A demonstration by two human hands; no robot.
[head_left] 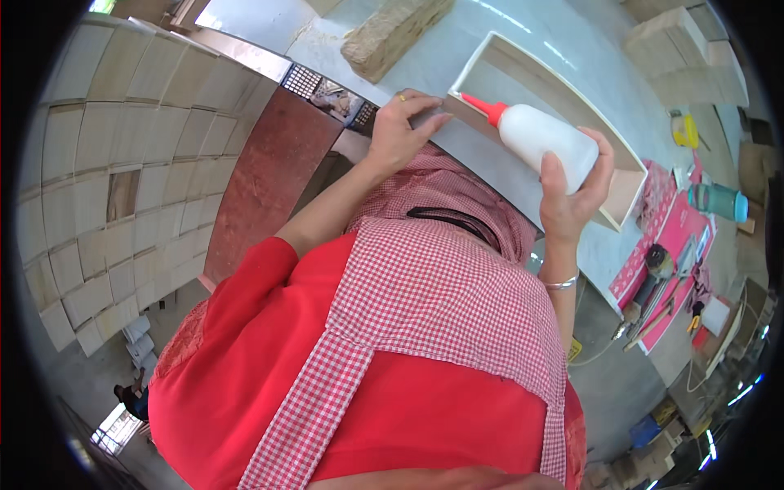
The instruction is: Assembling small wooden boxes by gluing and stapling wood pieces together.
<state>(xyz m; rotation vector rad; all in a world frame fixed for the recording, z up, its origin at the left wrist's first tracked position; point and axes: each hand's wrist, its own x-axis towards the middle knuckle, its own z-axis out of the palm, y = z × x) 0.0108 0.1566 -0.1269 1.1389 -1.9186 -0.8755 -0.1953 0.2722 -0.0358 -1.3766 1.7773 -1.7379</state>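
My right hand (pixel 578 184) is wrapped around a white squeeze bottle (pixel 549 145) with a red pointed nozzle. The bottle lies tilted over a long rectangular wooden frame (pixel 563 75) with pale edges, its nozzle tip pointing to the frame's near left corner. At that same corner my left hand (pixel 402 131) pinches the frame's end between thumb and fingers. Whether anything small is also between those fingertips is hidden. The frame stands on a pale blue-grey tabletop (pixel 498 24), whose surface shows through it.
A rough brown block (pixel 392 37) lies behind the frame. Stacked wooden boxes (pixel 82 163) rise at the left, beside a reddish board (pixel 273 159). At the right are a pink cloth (pixel 629 273) with tools, a teal bottle (pixel 714 202), a yellow container (pixel 684 131) and more boxes (pixel 682 57).
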